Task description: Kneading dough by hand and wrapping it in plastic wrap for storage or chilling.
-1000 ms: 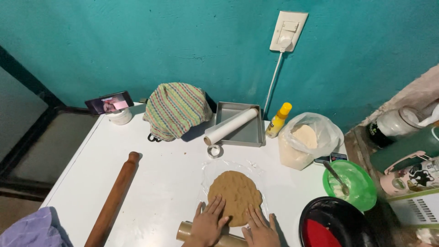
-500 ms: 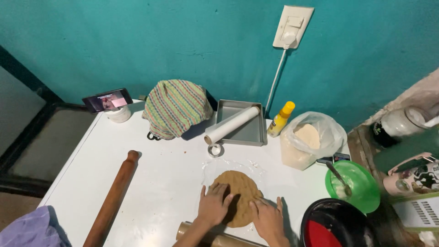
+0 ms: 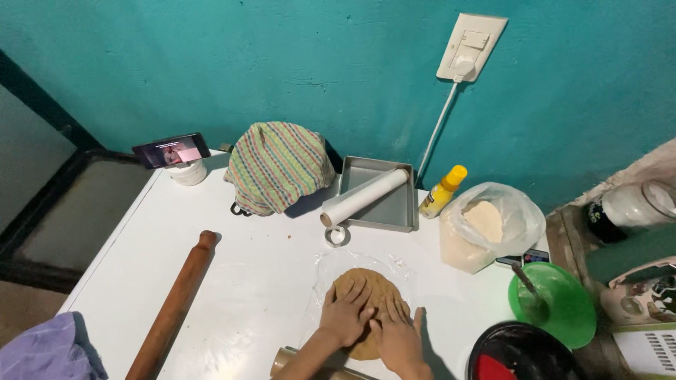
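A flat round of brown dough (image 3: 366, 285) lies on a clear plastic sheet (image 3: 327, 264) on the white table (image 3: 253, 281). My left hand (image 3: 346, 314) presses flat on the dough's left half, fingers spread. My right hand (image 3: 396, 334) lies flat on its lower right part, touching the left hand. Both palms face down and hold nothing. A cardboard roll (image 3: 285, 357) sits just below my wrists at the table's front edge.
A wooden rolling pin (image 3: 172, 309) lies at the left. Behind the dough are a metal ring cutter (image 3: 336, 235), a baking tin (image 3: 394, 207) with a paper roll (image 3: 365, 197), a striped cloth (image 3: 277, 166), a yellow bottle (image 3: 443, 191), a flour bag (image 3: 488, 224), a green bowl (image 3: 560, 306) and a phone (image 3: 171, 150).
Both hands have slid up from the dough's near edge onto its surface and come together. The view has shifted slightly.
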